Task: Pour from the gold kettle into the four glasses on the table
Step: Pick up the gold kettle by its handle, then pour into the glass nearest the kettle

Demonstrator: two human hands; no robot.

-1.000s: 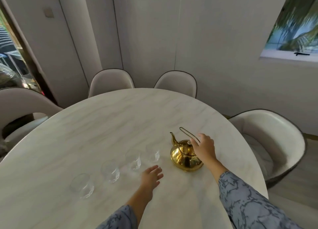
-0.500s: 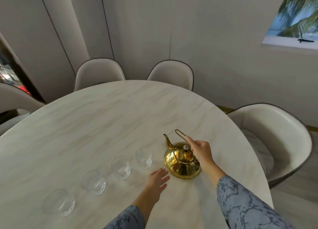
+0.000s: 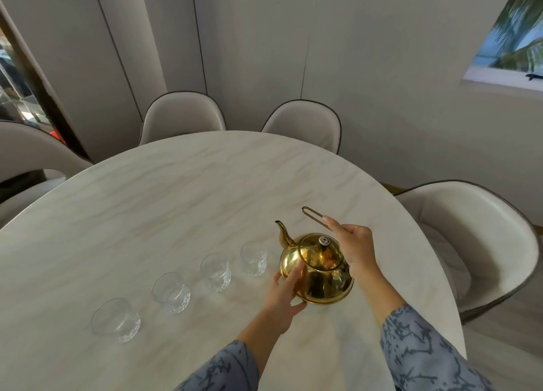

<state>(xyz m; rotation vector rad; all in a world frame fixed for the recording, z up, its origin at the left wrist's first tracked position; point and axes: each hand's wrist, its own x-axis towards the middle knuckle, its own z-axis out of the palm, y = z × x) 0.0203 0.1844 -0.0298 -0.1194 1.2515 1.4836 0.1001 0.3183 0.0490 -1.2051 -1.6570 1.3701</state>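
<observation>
A gold kettle [image 3: 317,276] stands on the white marble table [image 3: 176,202], spout pointing up and left. My right hand [image 3: 354,243] is closed on its thin wire handle [image 3: 312,216], which sticks up toward the far side. My left hand [image 3: 283,298] rests against the kettle's lower left side, fingers spread on the metal. Several clear textured glasses stand in a diagonal row left of the kettle: the nearest one [image 3: 254,258], then two more [image 3: 216,271] [image 3: 170,292], and the farthest left [image 3: 116,320]. They look empty.
Cream upholstered chairs ring the table: two at the far side [image 3: 183,114] [image 3: 305,123], one on the right [image 3: 470,229], one on the left [image 3: 32,152]. The table's right edge curves close to the kettle. A window [image 3: 511,38] is at the upper right.
My left hand has moved from the table top to the kettle's side. My right hand keeps hold of the raised handle. The camera view has shifted, so the glasses appear further right.
</observation>
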